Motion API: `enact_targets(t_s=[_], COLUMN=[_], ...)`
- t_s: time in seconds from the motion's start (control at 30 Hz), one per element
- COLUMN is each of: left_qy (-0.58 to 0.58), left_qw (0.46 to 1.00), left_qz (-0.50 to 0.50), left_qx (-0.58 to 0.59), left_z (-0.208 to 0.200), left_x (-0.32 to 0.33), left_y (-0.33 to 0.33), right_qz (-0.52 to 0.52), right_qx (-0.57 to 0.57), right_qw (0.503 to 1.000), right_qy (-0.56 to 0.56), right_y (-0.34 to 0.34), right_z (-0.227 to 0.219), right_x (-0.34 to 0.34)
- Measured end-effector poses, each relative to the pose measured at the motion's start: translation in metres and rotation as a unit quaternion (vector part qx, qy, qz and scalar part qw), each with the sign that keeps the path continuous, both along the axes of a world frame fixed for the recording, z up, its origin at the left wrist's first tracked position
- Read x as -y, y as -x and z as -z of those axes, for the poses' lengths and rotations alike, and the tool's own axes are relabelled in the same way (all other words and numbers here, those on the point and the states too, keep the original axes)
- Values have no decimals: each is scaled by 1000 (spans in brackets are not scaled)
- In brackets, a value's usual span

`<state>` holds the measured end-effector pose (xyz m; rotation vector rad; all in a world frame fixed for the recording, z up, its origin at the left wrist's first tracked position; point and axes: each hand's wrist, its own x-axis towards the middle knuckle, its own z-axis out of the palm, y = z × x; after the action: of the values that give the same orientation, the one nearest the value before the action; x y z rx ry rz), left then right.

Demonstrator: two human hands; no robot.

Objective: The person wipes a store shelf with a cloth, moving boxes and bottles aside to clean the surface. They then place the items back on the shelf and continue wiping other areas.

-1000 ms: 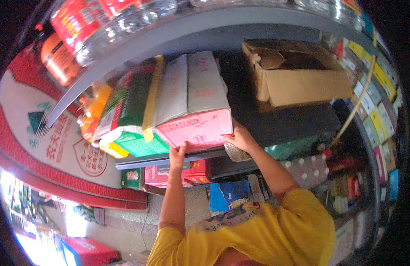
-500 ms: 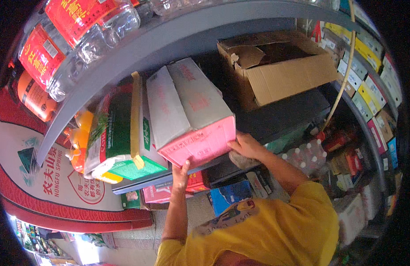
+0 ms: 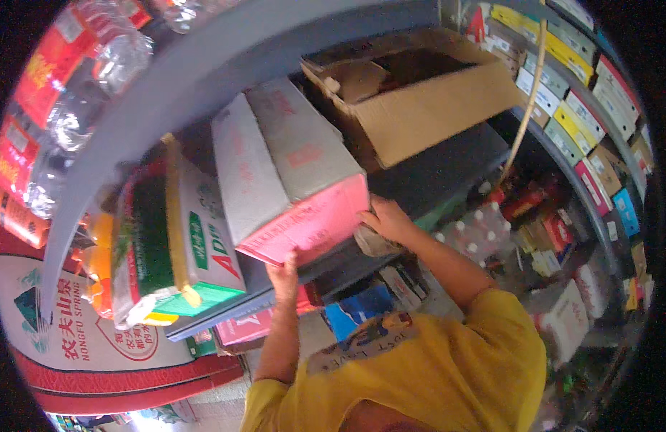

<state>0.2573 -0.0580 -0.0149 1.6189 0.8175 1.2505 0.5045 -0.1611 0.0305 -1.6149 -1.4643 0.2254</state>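
Note:
A carton [image 3: 304, 219] with a grey-white top and a pink front end lies on a dark shelf [image 3: 448, 176]. My left hand [image 3: 283, 275] grips its lower front edge, thumb up against the pink face. At its right front corner, my right hand [image 3: 387, 220] is closed on the carton's side; a greyish crumpled cloth [image 3: 377, 243] hangs just under this hand. Left of the carton, with a gap between, stands a green and white carton [image 3: 203, 241] with a yellow tape strip. To its right sits an open brown cardboard box [image 3: 434, 115] with torn flaps.
A curved grey shelf edge [image 3: 174, 86] passes above, holding clear bottles with red labels [image 3: 41, 86]. Orange bottles [image 3: 99, 266] stand at the left. Below are a blue package [image 3: 358, 311] and white-capped bottles [image 3: 477, 234]. A thin pole [image 3: 533, 93] and stacked boxes [image 3: 578, 129] are at right.
The pink-fronted carton has shifted right, away from the green carton and closer to the brown box, exposing more of the green carton's side. Both hands stay on it. The view has turned somewhat.

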Motion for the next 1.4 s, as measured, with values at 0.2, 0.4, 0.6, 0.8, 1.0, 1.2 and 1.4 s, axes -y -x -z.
enact_targets(t_s=[0.2, 0.4, 0.6, 0.8, 1.0, 1.2, 1.4], left_qy=[61, -2, 13, 36, 78, 104, 88], left_qw=[997, 1000, 1000, 998, 995, 994, 995], left_qz=[38, 24, 3, -18, -41, 12, -5], left_qx=[19, -7, -26, -40, -53, 33, -48], left_z=[12, 18, 16, 30, 27, 24, 29], left_x=[-9, -13, -14, -27, -22, -20, -36], left_y=[18, 21, 22, 34, 42, 38, 57], right_qz=[37, -22, -53, -168, -495, -80, -35], right_qx=[-69, 166, 136, 185, -62, 16, 280], right_qw=[996, 986, 987, 963, 862, 992, 956], right_qy=[-42, 17, 65, 99, 91, -99, -74], right_y=[-46, -57, -52, -60, -76, -127, -141], right_z=[-43, 22, 26, 35, 33, 3, 50], right_x=[22, 16, -48, -40, 99, 101, 62])
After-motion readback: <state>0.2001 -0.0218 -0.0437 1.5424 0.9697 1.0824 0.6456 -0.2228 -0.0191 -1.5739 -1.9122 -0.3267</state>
